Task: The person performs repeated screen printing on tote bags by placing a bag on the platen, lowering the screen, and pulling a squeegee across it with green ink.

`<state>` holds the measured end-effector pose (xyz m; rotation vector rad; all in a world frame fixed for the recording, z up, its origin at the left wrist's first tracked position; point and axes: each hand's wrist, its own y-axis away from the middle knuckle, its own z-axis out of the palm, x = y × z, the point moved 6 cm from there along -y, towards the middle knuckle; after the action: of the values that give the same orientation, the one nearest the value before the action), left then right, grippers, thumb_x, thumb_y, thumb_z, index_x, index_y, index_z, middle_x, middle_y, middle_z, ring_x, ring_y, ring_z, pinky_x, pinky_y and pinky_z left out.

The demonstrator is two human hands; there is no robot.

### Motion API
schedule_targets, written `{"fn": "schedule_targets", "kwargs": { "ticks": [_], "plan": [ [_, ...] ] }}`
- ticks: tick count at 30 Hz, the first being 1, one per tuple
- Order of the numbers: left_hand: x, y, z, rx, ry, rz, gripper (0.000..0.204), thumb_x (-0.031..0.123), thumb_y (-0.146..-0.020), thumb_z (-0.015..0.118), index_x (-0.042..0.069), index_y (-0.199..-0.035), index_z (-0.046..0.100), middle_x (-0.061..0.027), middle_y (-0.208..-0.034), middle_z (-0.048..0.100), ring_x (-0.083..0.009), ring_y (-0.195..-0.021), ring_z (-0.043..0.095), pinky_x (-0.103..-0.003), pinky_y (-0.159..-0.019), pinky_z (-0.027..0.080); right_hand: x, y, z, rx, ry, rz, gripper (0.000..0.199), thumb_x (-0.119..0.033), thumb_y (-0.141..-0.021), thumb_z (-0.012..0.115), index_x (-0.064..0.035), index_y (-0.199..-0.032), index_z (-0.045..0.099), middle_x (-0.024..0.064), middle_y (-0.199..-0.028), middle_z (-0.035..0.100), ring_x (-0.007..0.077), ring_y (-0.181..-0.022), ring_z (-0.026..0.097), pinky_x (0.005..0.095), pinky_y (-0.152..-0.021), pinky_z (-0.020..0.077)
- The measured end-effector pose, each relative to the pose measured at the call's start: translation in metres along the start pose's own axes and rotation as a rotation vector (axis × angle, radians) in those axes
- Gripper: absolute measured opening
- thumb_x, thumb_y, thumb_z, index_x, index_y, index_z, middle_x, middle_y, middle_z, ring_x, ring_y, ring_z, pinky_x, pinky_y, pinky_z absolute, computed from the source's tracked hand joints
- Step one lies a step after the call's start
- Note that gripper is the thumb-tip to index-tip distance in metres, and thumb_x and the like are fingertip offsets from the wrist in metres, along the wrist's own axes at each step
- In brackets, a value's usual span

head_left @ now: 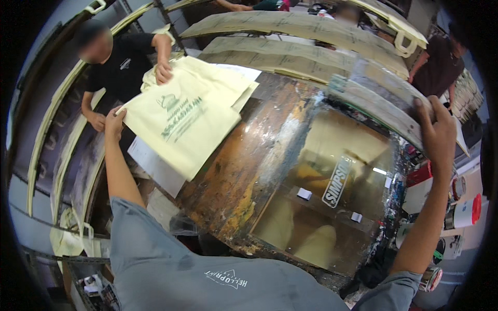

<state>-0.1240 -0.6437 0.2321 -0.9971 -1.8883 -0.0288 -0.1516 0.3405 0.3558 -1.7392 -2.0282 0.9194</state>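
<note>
A corner of a cream fabric tote bag with a green print is pinched in my left hand. The bag lies across more cream bags and white sheets at the table's left side. My right hand grips the near right end of a raised, ink-stained screen printing frame. Below that frame, a glass panel set in the table bears a dark sticker and small white pads. A co-worker's hand rests on the bags' far edge.
The worn wooden table is smeared with paint. Racks of printed cream bags stand behind it and along the left. Paint cans and a white tub with a red lid crowd the right. Co-workers stand at far left and far right.
</note>
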Motion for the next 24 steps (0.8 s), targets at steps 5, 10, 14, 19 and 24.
{"fn": "schedule_targets", "kwargs": {
  "ticks": [5,10,14,19,24],
  "plan": [
    [0.14,0.105,0.09,0.483,-0.47,0.549,0.051,0.026,-0.097,0.078,0.002,-0.139,0.063,-0.016,-0.14,0.065,-0.0342,-0.131,0.06,-0.043,-0.113,0.046,0.005,-0.002,0.003,-0.024,0.127,0.006,0.051,-0.05,-0.106,0.059,-0.0003,-0.112,0.069,0.025,-0.091,0.069,0.0414,-0.087,0.069,0.046,-0.08,0.0509],
    [0.242,0.239,0.281,-0.419,-0.44,0.8,0.044,0.041,-0.096,0.076,0.008,-0.126,0.074,-0.0134,-0.127,0.07,-0.0352,-0.117,0.067,-0.042,-0.1,0.056,0.012,-0.007,0.008,0.018,0.124,-0.097,0.053,-0.05,-0.105,0.061,0.0014,-0.114,0.069,0.0277,-0.096,0.07,0.0412,-0.092,0.07,0.0456,-0.085,0.0516],
    [0.214,0.231,0.329,-0.482,-0.883,0.683,0.062,0.056,-0.088,0.08,0.007,-0.125,0.071,-0.0171,-0.117,0.067,-0.0366,-0.112,0.065,-0.049,-0.093,0.054,0.003,-0.002,0.004,0.012,0.1,-0.054,0.052,-0.048,-0.103,0.065,0.0019,-0.114,0.07,0.0295,-0.1,0.07,0.0448,-0.097,0.07,0.0468,-0.087,0.051],
    [0.191,0.223,0.339,-0.424,-0.899,0.669,0.043,0.044,-0.095,0.075,0.008,-0.118,0.069,-0.0154,-0.119,0.067,-0.0348,-0.111,0.067,-0.048,-0.089,0.057,0.003,0.003,0.005,0.025,0.112,-0.038,0.05,-0.049,-0.102,0.065,-0.0014,-0.112,0.072,0.0288,-0.096,0.07,0.0467,-0.089,0.069,0.0495,-0.079,0.0503],
    [0.184,0.201,0.352,-0.431,-0.775,0.785,0.027,0.032,-0.099,0.068,0.006,-0.104,0.073,-0.0192,-0.098,0.074,-0.0397,-0.092,0.074,-0.05,-0.08,0.06,0.0,-0.001,0.002,0.018,0.01,-0.011,0.053,-0.051,-0.102,0.065,0.0,-0.111,0.072,0.0276,-0.091,0.07,0.0448,-0.087,0.069,0.0488,-0.08,0.0515]
  ]
}}
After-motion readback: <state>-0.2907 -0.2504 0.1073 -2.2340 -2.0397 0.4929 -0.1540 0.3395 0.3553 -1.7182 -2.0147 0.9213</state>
